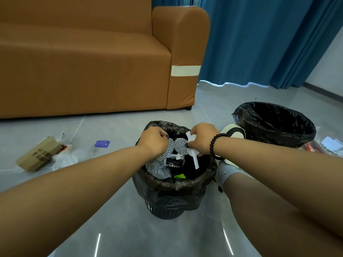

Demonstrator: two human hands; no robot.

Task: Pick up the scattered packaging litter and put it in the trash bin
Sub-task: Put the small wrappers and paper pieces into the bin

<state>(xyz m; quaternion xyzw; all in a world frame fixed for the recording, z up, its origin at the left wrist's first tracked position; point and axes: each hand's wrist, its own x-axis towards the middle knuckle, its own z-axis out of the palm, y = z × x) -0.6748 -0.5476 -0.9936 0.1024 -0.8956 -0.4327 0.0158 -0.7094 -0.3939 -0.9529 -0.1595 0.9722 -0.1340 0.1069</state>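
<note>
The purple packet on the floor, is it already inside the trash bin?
No, the purple packet lies on the grey floor, left of the trash bin and apart from it.

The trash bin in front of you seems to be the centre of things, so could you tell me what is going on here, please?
A person is clearing packaging litter off the floor. Both hands are over the near trash bin, lined with a black bag: the left hand pinches a round printed seal, and the right hand grips another round seal with white paper strips. Some wrappers already lie in the bin. A cardboard box, a purple packet and more seals remain on the floor at left.
</note>
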